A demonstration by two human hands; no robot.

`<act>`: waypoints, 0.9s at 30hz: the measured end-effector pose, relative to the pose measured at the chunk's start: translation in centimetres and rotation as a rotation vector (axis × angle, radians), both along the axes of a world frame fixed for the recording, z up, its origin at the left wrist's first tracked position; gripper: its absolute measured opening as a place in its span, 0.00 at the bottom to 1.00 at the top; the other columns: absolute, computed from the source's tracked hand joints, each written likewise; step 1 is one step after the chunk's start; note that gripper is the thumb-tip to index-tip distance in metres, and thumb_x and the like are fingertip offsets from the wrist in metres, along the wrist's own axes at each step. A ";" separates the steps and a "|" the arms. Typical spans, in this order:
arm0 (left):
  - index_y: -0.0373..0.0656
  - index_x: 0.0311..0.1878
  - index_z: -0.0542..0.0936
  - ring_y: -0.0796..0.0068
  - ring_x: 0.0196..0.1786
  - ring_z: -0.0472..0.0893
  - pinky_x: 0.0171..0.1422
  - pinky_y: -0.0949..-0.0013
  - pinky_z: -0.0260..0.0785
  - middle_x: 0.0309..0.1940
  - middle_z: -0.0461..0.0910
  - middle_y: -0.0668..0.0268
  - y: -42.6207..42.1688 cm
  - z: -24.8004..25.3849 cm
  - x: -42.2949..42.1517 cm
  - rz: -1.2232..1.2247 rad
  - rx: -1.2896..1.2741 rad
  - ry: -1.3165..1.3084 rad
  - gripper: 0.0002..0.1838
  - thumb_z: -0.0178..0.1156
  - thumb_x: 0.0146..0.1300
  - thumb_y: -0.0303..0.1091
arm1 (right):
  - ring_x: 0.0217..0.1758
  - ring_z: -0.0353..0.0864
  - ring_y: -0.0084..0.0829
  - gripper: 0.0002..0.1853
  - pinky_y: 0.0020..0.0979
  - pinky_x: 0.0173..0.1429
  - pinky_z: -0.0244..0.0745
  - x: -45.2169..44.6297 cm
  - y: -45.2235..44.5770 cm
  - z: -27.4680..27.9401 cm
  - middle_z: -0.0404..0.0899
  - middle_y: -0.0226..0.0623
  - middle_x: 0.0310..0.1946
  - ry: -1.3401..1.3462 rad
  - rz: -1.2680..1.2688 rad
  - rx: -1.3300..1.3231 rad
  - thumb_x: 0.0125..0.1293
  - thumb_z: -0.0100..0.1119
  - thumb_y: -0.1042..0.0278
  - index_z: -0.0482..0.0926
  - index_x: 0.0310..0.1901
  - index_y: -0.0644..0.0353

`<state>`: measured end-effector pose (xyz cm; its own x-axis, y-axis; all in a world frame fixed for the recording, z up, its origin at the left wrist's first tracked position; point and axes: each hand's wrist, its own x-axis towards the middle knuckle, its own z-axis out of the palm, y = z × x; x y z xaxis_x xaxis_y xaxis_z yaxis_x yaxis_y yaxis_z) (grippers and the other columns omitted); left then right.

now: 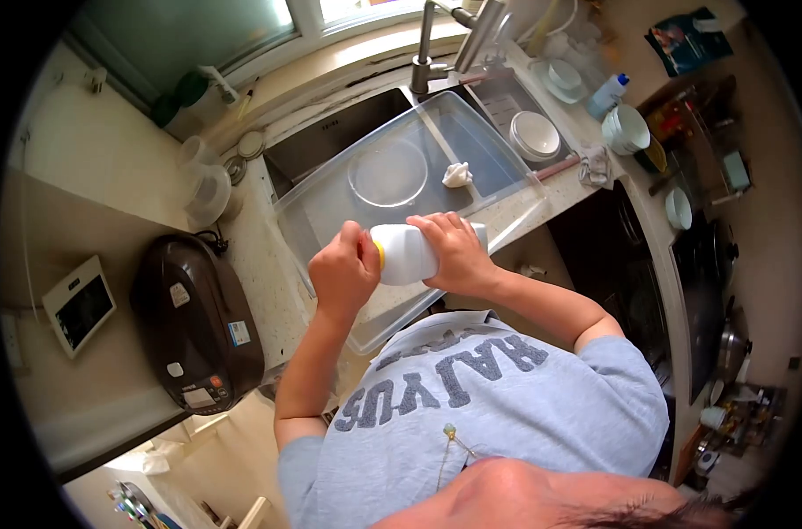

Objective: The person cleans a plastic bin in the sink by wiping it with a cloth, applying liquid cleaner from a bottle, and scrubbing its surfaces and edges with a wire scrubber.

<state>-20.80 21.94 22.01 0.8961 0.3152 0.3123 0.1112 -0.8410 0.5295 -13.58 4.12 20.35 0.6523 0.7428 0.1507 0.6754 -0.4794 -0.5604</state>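
A white bottle lies on its side in the air, between my hands and in front of my chest. My left hand is closed around its yellow cap. Around the body of the bottle, near its other end, my right hand is wrapped. Below and beyond the hands, a large clear plastic bin rests across the sink. A round clear lid or dish and a crumpled white cloth or tissue show in the bin's area.
Behind the bin rises a metal faucet. A dark brown appliance stands at the left. White bowls, a blue-capped bottle and more bowls are at the right. A grey rag lies on the counter edge.
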 end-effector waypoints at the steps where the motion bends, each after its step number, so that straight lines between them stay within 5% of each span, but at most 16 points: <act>1: 0.44 0.31 0.72 0.60 0.23 0.75 0.25 0.63 0.66 0.17 0.72 0.64 0.1 0.0 0.1 -0.017 0.006 -0.003 0.06 0.57 0.59 0.35 | 0.52 0.68 0.42 0.42 0.43 0.57 0.62 0.0 0.0 -0.3 0.69 0.39 0.48 -0.150 -0.037 0.018 0.38 0.68 0.71 0.62 0.61 0.53; 4: 0.41 0.36 0.72 0.58 0.24 0.75 0.28 0.64 0.68 0.25 0.76 0.62 0.7 0.3 0.4 -0.013 -0.096 0.303 0.09 0.55 0.62 0.37 | 0.53 0.67 0.41 0.43 0.42 0.57 0.61 0.5 -0.3 -0.8 0.69 0.38 0.49 -0.211 -0.071 0.013 0.38 0.67 0.72 0.62 0.62 0.52; 6: 0.40 0.45 0.71 0.58 0.29 0.78 0.33 0.66 0.69 0.36 0.76 0.59 0.8 0.8 0.2 -0.307 -0.141 -0.185 0.14 0.56 0.63 0.39 | 0.53 0.67 0.41 0.44 0.42 0.56 0.61 0.8 -0.5 -0.6 0.69 0.37 0.49 -0.198 -0.096 0.016 0.38 0.67 0.72 0.61 0.63 0.50; 7: 0.41 0.54 0.68 0.56 0.39 0.78 0.39 0.63 0.71 0.47 0.71 0.56 1.7 0.2 -0.3 -0.450 -0.233 -0.029 0.19 0.55 0.63 0.39 | 0.53 0.67 0.40 0.44 0.41 0.57 0.61 0.9 -0.6 -0.6 0.69 0.38 0.50 -0.157 -0.081 0.000 0.38 0.68 0.72 0.61 0.63 0.50; 10: 0.43 0.54 0.68 0.52 0.44 0.77 0.47 0.61 0.69 0.48 0.71 0.54 2.4 0.1 -0.4 -0.314 -0.455 0.317 0.20 0.58 0.61 0.37 | 0.52 0.67 0.40 0.46 0.41 0.57 0.61 0.7 -0.6 -0.8 0.69 0.38 0.50 -0.121 -0.060 -0.011 0.38 0.68 0.72 0.60 0.64 0.50; 14: 0.41 0.52 0.69 0.54 0.43 0.77 0.46 0.61 0.69 0.44 0.72 0.54 1.7 1.1 -0.6 -0.180 -0.387 0.368 0.18 0.58 0.60 0.34 | 0.53 0.67 0.40 0.48 0.42 0.57 0.62 0.7 -0.4 -1.7 0.70 0.37 0.50 -0.116 -0.049 -0.013 0.36 0.69 0.72 0.59 0.65 0.49; 16: 0.39 0.49 0.70 0.66 0.35 0.78 0.37 0.70 0.68 0.35 0.74 0.56 1.6 0.7 -0.8 -0.482 -0.152 -0.063 0.15 0.54 0.65 0.39 | 0.53 0.67 0.40 0.48 0.42 0.57 0.62 0.8 -0.3 -1.5 0.69 0.37 0.51 -0.118 -0.025 -0.030 0.36 0.69 0.72 0.60 0.65 0.49; 17: 0.39 0.49 0.70 0.66 0.35 0.78 0.37 0.70 0.68 0.35 0.74 0.56 1.7 0.5 -1.0 -0.473 -0.155 -0.060 0.15 0.54 0.65 0.39 | 0.53 0.67 0.40 0.48 0.42 0.58 0.62 0.8 -0.3 -1.4 0.69 0.37 0.51 -0.118 -0.006 -0.045 0.36 0.69 0.73 0.60 0.65 0.49; 20: 0.39 0.45 0.73 0.73 0.33 0.77 0.35 0.72 0.67 0.31 0.75 0.59 2.4 0.3 -1.4 -0.341 -0.337 0.157 0.17 0.50 0.67 0.45 | 0.54 0.67 0.41 0.47 0.42 0.58 0.62 0.8 -0.2 -1.3 0.69 0.37 0.52 -0.133 0.039 -0.051 0.36 0.69 0.74 0.61 0.64 0.50; 22: 0.40 0.40 0.74 0.75 0.32 0.78 0.34 0.73 0.69 0.29 0.75 0.62 3.1 1.0 -1.1 -0.096 -0.801 0.592 0.16 0.48 0.68 0.45 | 0.54 0.67 0.41 0.46 0.42 0.59 0.62 1.0 -0.1 -1.3 0.69 0.37 0.52 -0.138 0.042 -0.033 0.36 0.69 0.75 0.61 0.64 0.50; 26: 0.43 0.37 0.75 0.83 0.31 0.76 0.32 0.79 0.68 0.29 0.75 0.68 6.0 -1.0 -2.5 -0.123 -1.206 0.560 0.16 0.49 0.68 0.47 | 0.54 0.68 0.41 0.46 0.40 0.59 0.62 1.5 0.1 -1.2 0.70 0.38 0.51 -0.141 0.042 -0.023 0.36 0.69 0.75 0.62 0.64 0.51; 27: 0.43 0.37 0.75 0.83 0.32 0.76 0.33 0.79 0.69 0.29 0.75 0.69 6.4 -2.1 -3.1 -0.101 -1.309 0.356 0.16 0.50 0.68 0.48 | 0.54 0.68 0.41 0.46 0.40 0.59 0.62 1.5 0.0 -1.2 0.70 0.38 0.51 -0.130 0.079 -0.022 0.36 0.69 0.75 0.62 0.64 0.51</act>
